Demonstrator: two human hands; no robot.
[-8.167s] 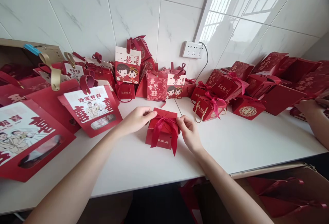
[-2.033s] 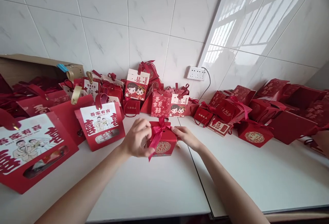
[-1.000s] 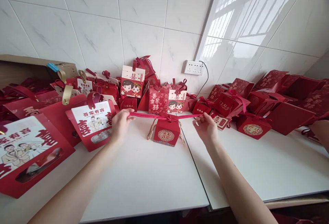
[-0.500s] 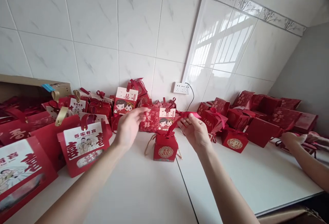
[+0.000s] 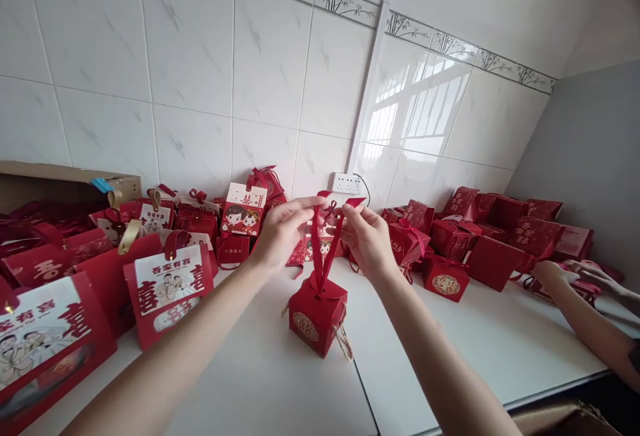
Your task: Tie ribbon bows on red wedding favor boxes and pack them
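A small red gift box [image 5: 327,316] with a round gold emblem and twisted cord handles stands turned at an angle on the white table. From its top a red ribbon [image 5: 320,256] rises in two strands. My left hand [image 5: 290,226] pinches the left strand near its end. The right strand is pinched in my right hand [image 5: 367,233], a short tail poking out above the fingers. Both hands are held above the box, a little apart, and the ribbon forms a narrow V between them and the lid.
Red bags with printed couples [image 5: 170,283] crowd the left side, before a cardboard carton [image 5: 117,183]. Several red boxes [image 5: 455,243] are piled at the right. Another person's hands [image 5: 555,276] handle something red at the far right. A power strip [image 5: 346,183] is on the tiled wall.
My left hand, empty before, has taken hold of a ribbon strand. The hands have come closer together over the box, which has turned, and the ribbon is now drawn upward.
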